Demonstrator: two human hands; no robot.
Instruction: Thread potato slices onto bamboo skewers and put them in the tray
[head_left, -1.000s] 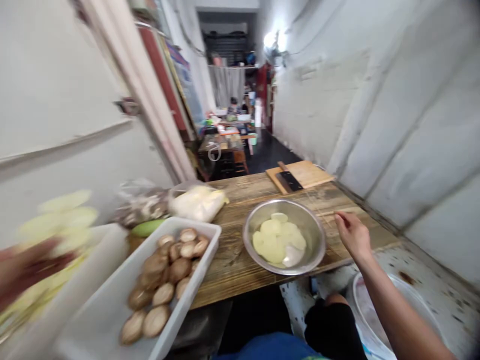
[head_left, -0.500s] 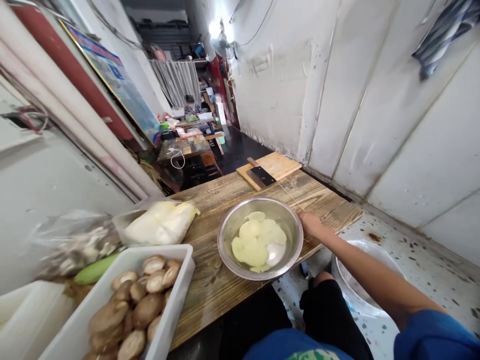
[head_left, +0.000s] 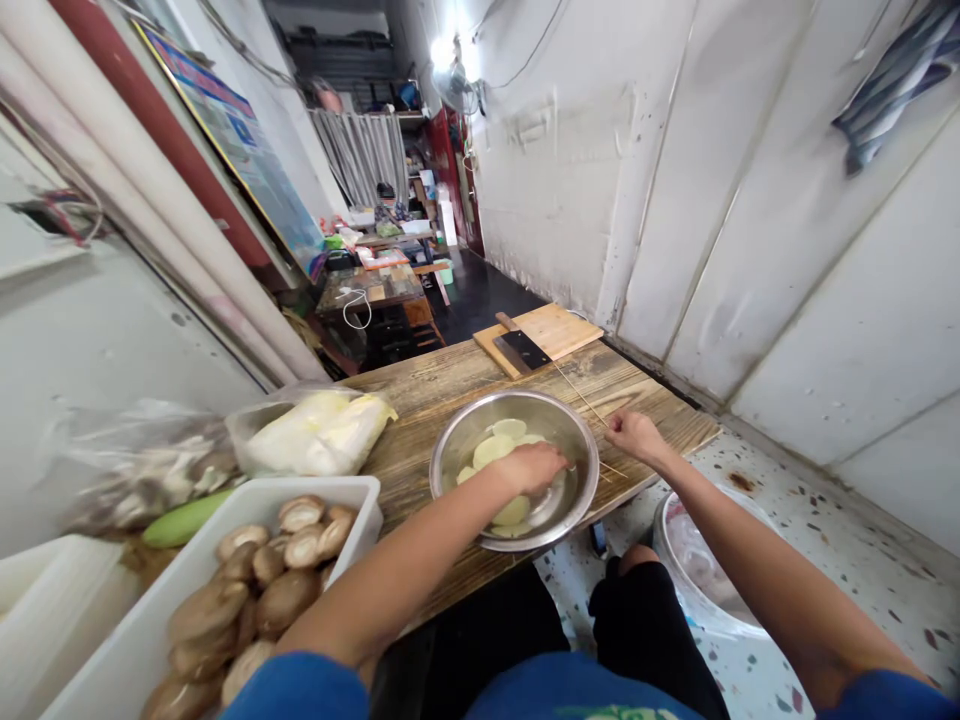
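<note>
A steel bowl (head_left: 441, 440) of water stands on the wooden table, with pale yellow potato slices (head_left: 491, 450) in it. My left hand (head_left: 534, 468) reaches down into the bowl among the slices. Its fingers are bent together; the tips and whatever they hold are hidden. Just right of the rim, my right hand (head_left: 634, 436) is closed in a pinch on a thin wooden skewer (head_left: 579, 393). That skewer slants up and left toward the cutting board. More thin sticks (head_left: 616, 470) lie on the table beside the bowl, below my right hand.
A cleaver (head_left: 523, 352) rests on the cutting board (head_left: 566, 330) at the far end of the table (head_left: 420, 385). To the left are a white bin of mushrooms (head_left: 367, 495), a bagged cabbage (head_left: 319, 435) and a green vegetable (head_left: 187, 518). A lined bucket (head_left: 660, 525) stands on the floor at right.
My left hand has come into view and entered the bowl. My right hand has shifted slightly right, away from the rim, still holding the skewer.
</note>
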